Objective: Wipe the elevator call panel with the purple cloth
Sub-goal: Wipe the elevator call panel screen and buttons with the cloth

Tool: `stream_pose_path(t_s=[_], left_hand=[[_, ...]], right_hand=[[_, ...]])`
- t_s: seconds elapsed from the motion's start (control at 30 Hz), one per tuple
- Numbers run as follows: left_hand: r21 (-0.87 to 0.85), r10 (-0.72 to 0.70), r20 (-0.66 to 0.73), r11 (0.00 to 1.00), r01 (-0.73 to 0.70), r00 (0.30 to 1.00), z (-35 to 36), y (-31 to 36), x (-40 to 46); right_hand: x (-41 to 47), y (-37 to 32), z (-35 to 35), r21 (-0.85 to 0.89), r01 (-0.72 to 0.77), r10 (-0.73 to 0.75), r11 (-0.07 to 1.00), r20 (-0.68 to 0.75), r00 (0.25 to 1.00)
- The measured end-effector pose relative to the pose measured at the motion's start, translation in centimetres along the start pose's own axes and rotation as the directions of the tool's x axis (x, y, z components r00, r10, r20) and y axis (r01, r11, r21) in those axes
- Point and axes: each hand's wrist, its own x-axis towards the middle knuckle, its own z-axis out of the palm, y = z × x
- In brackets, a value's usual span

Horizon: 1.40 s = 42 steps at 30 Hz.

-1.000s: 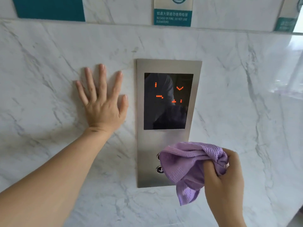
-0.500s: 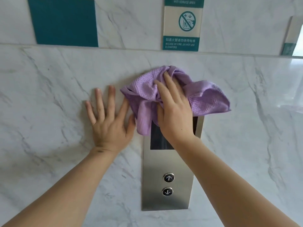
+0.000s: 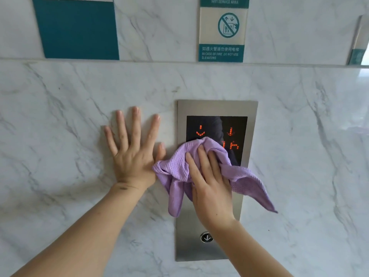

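The brushed-steel elevator call panel is set in the marble wall, with a black display showing orange arrows at its top. My right hand presses the crumpled purple cloth flat against the panel's middle, over the lower part of the display. Cloth corners hang off to the lower left and lower right. My left hand lies flat on the wall just left of the panel, fingers spread, holding nothing. The down button shows below my right wrist; the up button is hidden.
A white marble wall surrounds the panel. Above the ledge hang a teal rectangle and a fire-warning elevator sign. Another sign edge shows at the far right.
My right hand swept the cloth from the panel's bottom up to its top, then back down to the middle. The display is uncovered again. My left hand stayed on the wall.
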Motion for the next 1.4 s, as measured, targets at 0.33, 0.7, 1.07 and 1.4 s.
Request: stream_pose_path(t_s=[0.33,0.7,1.07,1.4], left_hand=[[-0.030,0.000,0.041,1.000,0.001,0.999,-0.1,-0.2,-0.1],[-0.026,0.002,0.049,1.000,-0.001,0.999,-0.1,-0.2,-0.1],[-0.033,0.007,0.066,0.999,-0.005,0.998,-0.3,-0.1,-0.1],[-0.050,-0.025,0.071,0.998,0.029,0.997,-0.6,0.2,0.2]], right_hand=[[10.5,3.8,-4.4,-0.027,0.011,-0.016,1.000,-0.183,0.983],[6.3,6.2,-3.2,0.004,-0.097,0.094,0.995,-0.282,0.955],[-5.6,3.1,1.8,-0.016,-0.058,0.057,0.998,-0.013,0.998],[9.0,0.1,-1.3,0.068,-0.001,0.014,0.998,-0.199,0.980]])
